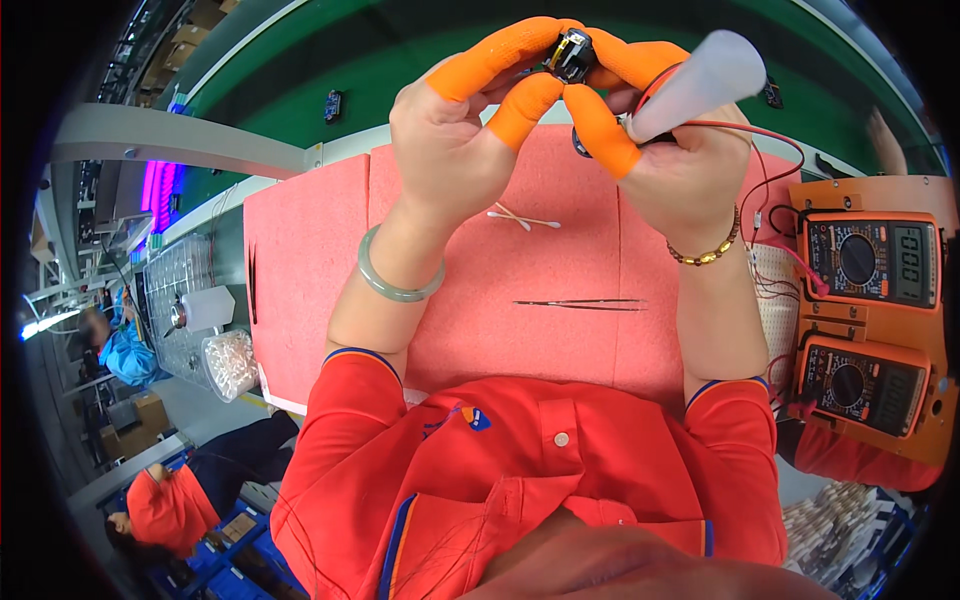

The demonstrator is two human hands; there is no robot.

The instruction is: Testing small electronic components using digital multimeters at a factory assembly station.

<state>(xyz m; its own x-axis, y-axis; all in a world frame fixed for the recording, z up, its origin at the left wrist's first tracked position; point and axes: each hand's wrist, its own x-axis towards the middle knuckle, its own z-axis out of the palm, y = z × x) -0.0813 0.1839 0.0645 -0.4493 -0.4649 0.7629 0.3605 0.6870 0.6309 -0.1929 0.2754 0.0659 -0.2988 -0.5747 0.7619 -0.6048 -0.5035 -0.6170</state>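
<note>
Both my hands are raised over the far edge of a pink mat point(460, 330), orange covers on the fingers. Between their fingertips is a small black electronic module point(572, 58) with a shiny strip on top. My left hand point(455, 145) pinches its left side, and my right hand point(685, 165) pinches its right side. A frosted, whitish tapered tube point(705, 85) sticks up from my right hand; how it is held is partly hidden. Black tweezers point(580, 303) lie on the mat between my forearms. Crossed cotton swabs point(524, 217) lie beyond them.
Two orange multimeters point(858, 258) stand at the right, with a red wire point(760, 128) looping toward my right hand. A green conveyor point(400, 75) runs beyond, carrying a small module point(333, 106). Another person's arm point(885, 145) is far right. A swab bag point(230, 365) sits left.
</note>
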